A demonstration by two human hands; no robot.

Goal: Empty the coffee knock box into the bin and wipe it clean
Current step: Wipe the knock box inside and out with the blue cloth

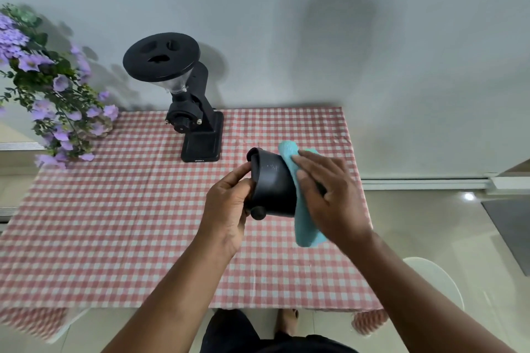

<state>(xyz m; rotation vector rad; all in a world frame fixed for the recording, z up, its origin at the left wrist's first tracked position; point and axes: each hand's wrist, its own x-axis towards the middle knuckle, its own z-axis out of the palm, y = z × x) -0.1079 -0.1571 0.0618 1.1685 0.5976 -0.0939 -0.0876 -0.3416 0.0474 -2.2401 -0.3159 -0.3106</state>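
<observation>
The black knock box (274,185) is held on its side above the table, its rim end turned to the left. My left hand (229,203) grips it at that rim end, thumb on top. My right hand (329,195) presses a light blue cloth (304,223) flat against the box's base on the right. The cloth sticks out above and below my fingers. The inside of the box is hidden from view. No bin is in view.
A table with a red-and-white checked cloth (129,209) lies under my hands. A black coffee grinder (189,106) stands at its far edge by the wall. Purple flowers (48,89) hang over the far left corner. A white chair (438,281) is at the right.
</observation>
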